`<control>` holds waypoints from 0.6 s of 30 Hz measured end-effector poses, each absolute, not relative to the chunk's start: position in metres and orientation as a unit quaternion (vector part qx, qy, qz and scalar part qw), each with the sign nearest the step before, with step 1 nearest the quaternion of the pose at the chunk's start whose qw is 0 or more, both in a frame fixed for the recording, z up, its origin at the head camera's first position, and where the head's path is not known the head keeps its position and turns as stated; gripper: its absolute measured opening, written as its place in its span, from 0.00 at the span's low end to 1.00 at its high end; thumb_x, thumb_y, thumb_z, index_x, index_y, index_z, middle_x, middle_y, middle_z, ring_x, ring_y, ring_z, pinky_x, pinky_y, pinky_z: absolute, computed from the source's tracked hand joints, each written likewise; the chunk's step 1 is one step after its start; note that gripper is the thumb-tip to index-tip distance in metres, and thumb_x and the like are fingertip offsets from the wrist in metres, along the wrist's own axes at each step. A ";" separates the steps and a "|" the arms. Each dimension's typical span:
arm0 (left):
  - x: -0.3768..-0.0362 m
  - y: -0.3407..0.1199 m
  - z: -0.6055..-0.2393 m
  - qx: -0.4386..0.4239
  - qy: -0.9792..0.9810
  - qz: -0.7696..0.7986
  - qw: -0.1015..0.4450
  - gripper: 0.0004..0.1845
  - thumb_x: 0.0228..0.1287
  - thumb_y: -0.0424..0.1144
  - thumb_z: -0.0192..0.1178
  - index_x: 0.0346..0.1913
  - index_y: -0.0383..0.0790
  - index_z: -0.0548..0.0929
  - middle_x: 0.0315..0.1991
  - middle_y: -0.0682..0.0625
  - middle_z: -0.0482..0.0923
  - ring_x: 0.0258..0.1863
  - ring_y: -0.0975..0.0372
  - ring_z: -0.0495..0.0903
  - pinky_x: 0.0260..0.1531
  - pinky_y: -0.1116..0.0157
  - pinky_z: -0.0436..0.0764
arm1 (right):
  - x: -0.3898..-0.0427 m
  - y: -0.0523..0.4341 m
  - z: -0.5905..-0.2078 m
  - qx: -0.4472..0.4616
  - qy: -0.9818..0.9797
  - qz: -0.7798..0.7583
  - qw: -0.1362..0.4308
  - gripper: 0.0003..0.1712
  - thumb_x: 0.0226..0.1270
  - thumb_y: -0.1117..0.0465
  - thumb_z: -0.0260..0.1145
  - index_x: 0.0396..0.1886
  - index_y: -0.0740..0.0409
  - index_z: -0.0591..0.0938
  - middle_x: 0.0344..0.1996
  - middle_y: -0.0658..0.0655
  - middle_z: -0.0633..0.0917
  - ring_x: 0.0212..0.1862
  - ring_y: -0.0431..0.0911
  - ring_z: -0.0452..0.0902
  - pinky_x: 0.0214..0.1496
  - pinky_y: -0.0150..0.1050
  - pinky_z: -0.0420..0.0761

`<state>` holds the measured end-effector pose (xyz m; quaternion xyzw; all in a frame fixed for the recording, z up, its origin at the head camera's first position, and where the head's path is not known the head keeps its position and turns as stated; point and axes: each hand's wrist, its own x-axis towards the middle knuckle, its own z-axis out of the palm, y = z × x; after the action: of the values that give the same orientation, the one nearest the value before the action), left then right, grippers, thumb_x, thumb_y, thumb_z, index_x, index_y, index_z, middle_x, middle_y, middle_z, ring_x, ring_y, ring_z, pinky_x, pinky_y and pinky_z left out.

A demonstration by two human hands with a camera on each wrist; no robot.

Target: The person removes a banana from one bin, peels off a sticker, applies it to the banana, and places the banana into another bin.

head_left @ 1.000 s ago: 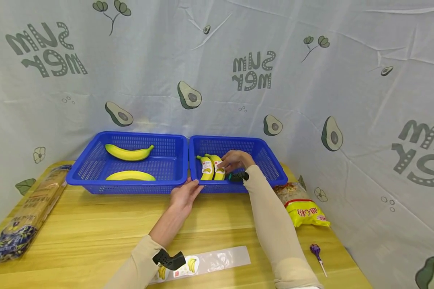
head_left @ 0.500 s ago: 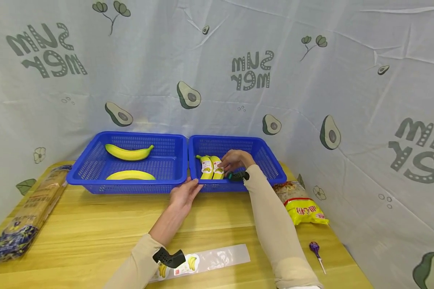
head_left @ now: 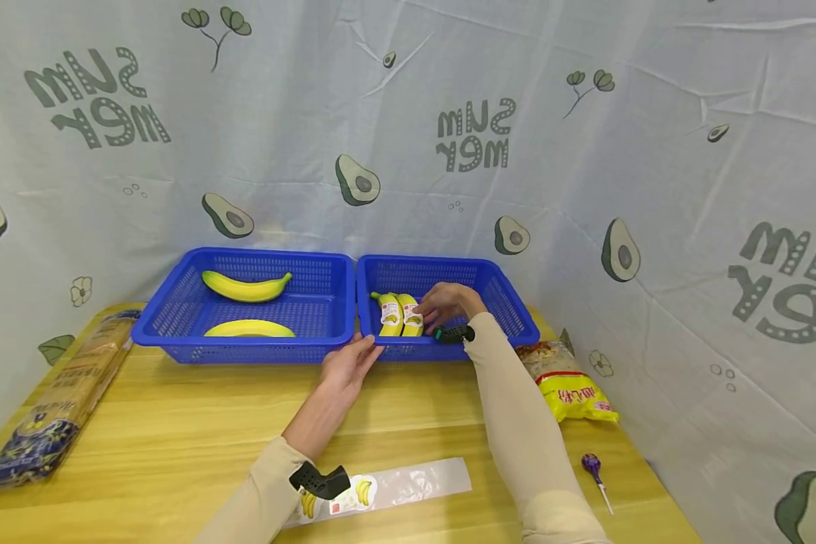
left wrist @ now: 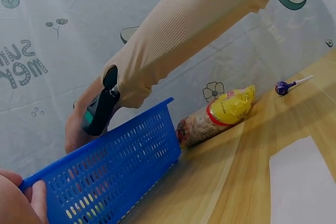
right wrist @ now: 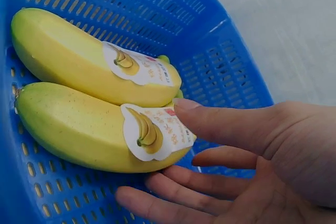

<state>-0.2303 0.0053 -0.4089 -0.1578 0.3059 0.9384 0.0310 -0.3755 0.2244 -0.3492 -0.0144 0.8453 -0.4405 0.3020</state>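
Two yellow bananas with white labels (right wrist: pixel 68 56) (right wrist: pixel 68 129) lie side by side in the right blue basket (head_left: pixel 510 310). My right hand (right wrist: pixel 157 156) is inside that basket. Its thumb touches the nearer banana's label and its straight fingers lie along the banana's side. In the head view the bananas (head_left: pixel 400 314) sit at the basket's front left, with the right hand (head_left: pixel 435 306) just beside them. My left hand (head_left: pixel 353 361) rests with straight fingers on the basket's front rim, and it shows at the edge of the left wrist view (left wrist: pixel 16 198).
The left blue basket (head_left: pixel 170 317) holds two unlabelled bananas (head_left: pixel 245 287) (head_left: pixel 248 329). On the wooden table (head_left: pixel 177 423) lie a clear bag with a banana label (head_left: pixel 387 491), a yellow snack packet (head_left: pixel 571 385), a purple lollipop (head_left: pixel 595 472) and a long packet (head_left: pixel 54 400). Printed cloth hangs behind.
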 end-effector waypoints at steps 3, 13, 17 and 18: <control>-0.231 0.006 -0.409 -0.155 0.308 0.938 0.034 0.10 0.72 0.15 0.57 0.50 0.26 0.74 0.42 0.45 0.73 0.37 0.60 0.85 0.62 0.56 0.84 | -0.370 0.226 -0.345 -0.022 0.848 -0.438 0.299 0.31 0.85 0.66 0.60 0.79 0.76 0.65 0.75 0.77 0.69 0.76 0.67 0.68 0.73 0.59 0.78; -0.228 0.004 -0.408 -0.156 0.300 0.940 0.046 0.16 0.74 0.15 0.55 0.61 0.21 0.72 0.48 0.39 0.72 0.43 0.56 0.81 0.66 0.54 0.81 | -0.362 0.224 -0.336 -0.058 0.881 -0.390 0.263 0.40 0.85 0.56 0.63 0.85 0.69 0.58 0.81 0.72 0.64 0.81 0.67 0.62 0.78 0.62 0.70; -0.222 0.001 -0.407 -0.138 0.307 0.940 0.050 0.27 0.74 0.15 0.53 0.74 0.17 0.63 0.55 0.36 0.71 0.50 0.52 0.81 0.67 0.55 0.81 | -0.363 0.224 -0.330 -0.072 0.892 -0.376 0.242 0.42 0.83 0.54 0.66 0.85 0.67 0.60 0.81 0.71 0.65 0.81 0.66 0.62 0.77 0.63 0.71; -0.220 0.000 -0.407 -0.133 0.309 0.940 0.051 0.29 0.74 0.15 0.53 0.75 0.16 0.62 0.55 0.35 0.71 0.50 0.51 0.82 0.67 0.55 0.80 | -0.363 0.223 -0.327 -0.075 0.894 -0.372 0.237 0.42 0.83 0.54 0.66 0.85 0.67 0.61 0.81 0.70 0.65 0.81 0.66 0.62 0.77 0.63 0.71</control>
<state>-0.2202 0.0001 -0.4071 -0.1327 0.3093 0.9403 0.0510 -0.3626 0.2233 -0.3271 -0.0751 0.8944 -0.3716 0.2371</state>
